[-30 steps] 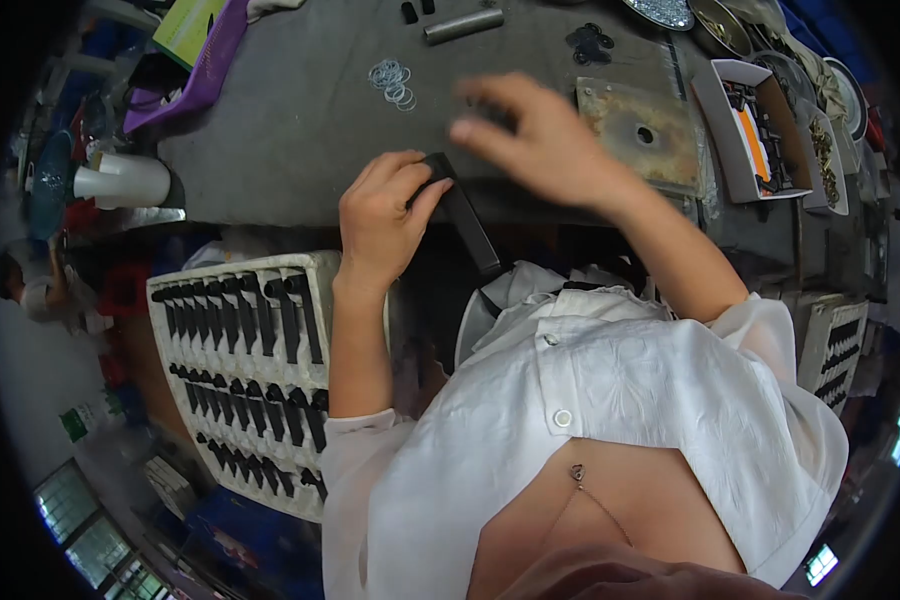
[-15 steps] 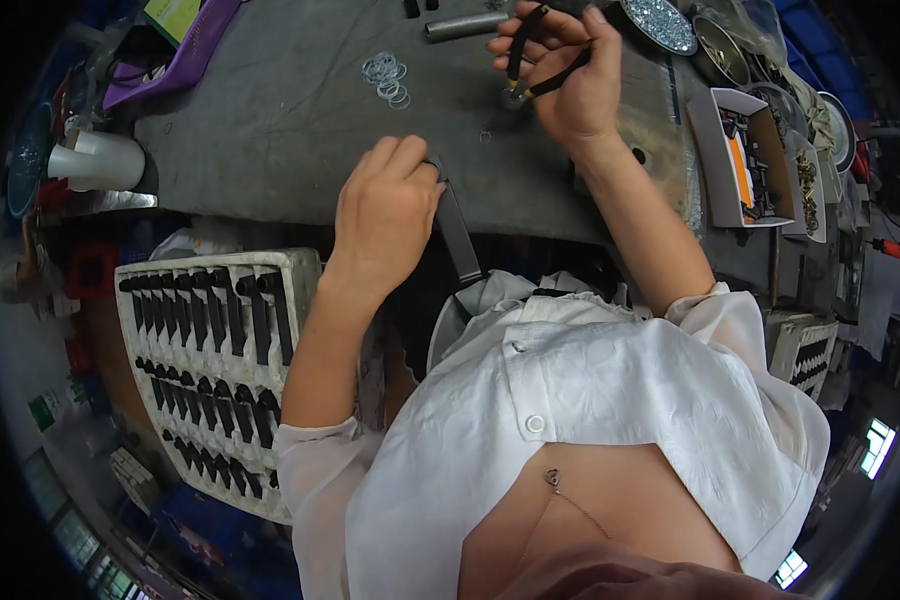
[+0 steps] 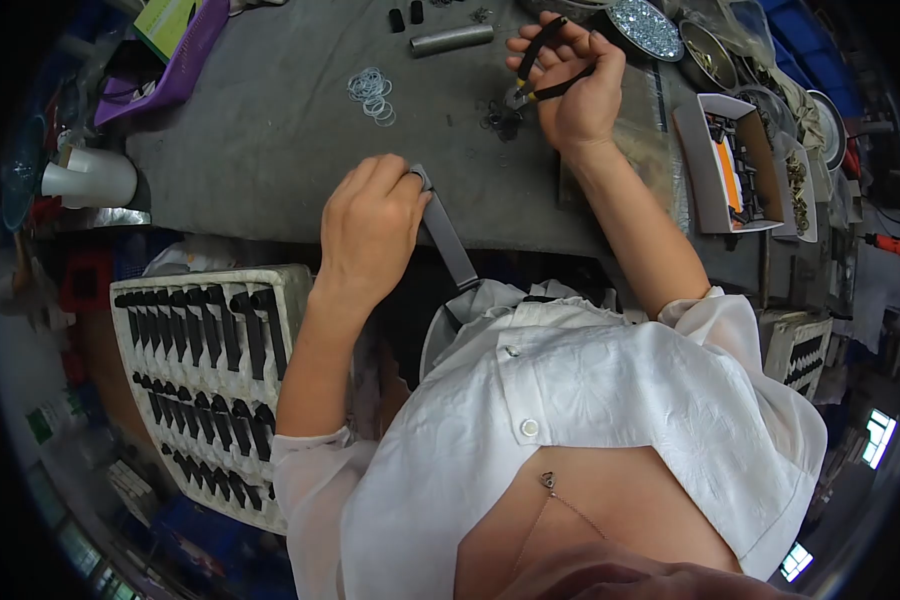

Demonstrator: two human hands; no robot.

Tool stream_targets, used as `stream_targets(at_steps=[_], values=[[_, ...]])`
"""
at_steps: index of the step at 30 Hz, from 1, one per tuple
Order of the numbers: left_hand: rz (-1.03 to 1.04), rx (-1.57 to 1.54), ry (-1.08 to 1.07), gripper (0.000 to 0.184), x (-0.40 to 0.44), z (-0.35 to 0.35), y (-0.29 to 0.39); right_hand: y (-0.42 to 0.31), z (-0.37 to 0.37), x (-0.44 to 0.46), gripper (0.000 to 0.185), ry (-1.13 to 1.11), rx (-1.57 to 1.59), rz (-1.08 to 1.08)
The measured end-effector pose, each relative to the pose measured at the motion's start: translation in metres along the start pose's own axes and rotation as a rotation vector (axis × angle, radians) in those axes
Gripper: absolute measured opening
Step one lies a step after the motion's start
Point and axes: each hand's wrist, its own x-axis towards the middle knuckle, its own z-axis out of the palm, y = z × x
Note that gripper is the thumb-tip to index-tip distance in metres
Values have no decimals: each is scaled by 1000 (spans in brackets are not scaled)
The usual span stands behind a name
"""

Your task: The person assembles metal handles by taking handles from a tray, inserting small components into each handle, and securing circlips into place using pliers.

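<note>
My left hand (image 3: 372, 225) is wrapped round the upper end of a long dark bar (image 3: 450, 243), which slants down from the table edge towards my lap. To the right, my right hand (image 3: 578, 90) is palm up and holds pliers (image 3: 538, 75) with black handles and yellow near the jaws. The tips of the pliers are at a small pile of dark rings (image 3: 500, 120) on the table. A loose cluster of thin pale rings (image 3: 372, 97) lies between and beyond my hands.
A foam tray (image 3: 300, 290) of black parts stands at the lower left. On the grey table (image 3: 270, 130) are a metal tube (image 3: 451, 40), a purple basket (image 3: 185, 75), a white box of parts (image 3: 705, 180) and a dish of shiny pieces (image 3: 646, 28). A white roll (image 3: 95, 180) lies left.
My right hand, blurred and without visible pliers a second ago, now shows them over the dark rings. My left hand has stayed on the bar, and the view has shifted slightly.
</note>
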Motion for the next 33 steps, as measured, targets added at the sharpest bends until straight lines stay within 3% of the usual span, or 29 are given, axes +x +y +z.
stream_targets(at_steps=[4, 14, 17, 19, 20, 23, 24, 28, 33], values=[[33, -62, 158, 15, -8, 10, -6, -6, 1, -14, 52, 58, -81, 39], [48, -23, 102, 17, -6, 15, -5, -18, 3, -23, 53, 5, 15, 109], [41, -64, 190, 18, -11, 21, -9, -15, 3, -22, 51, -25, 36, 148], [30, -102, 235, 22, -14, 23, -11, -12, -8, -15, 52, -308, -66, 122], [26, -102, 237, 22, -14, 22, -10, -11, -10, -15, 51, -317, -49, 128], [-124, -209, 239, 26, -13, 22, -8, -29, -7, -16, 47, -397, -46, 103], [-182, -288, 151, 27, -10, 22, -11, -26, 1, -22, 49, -172, -15, 105], [-324, -494, -20, 30, -5, 29, -21, -38, 5, -26, 47, -134, 39, 133], [-422, -630, -52, 31, -3, 28, -13, -28, 2, -23, 48, -162, 15, 108]])
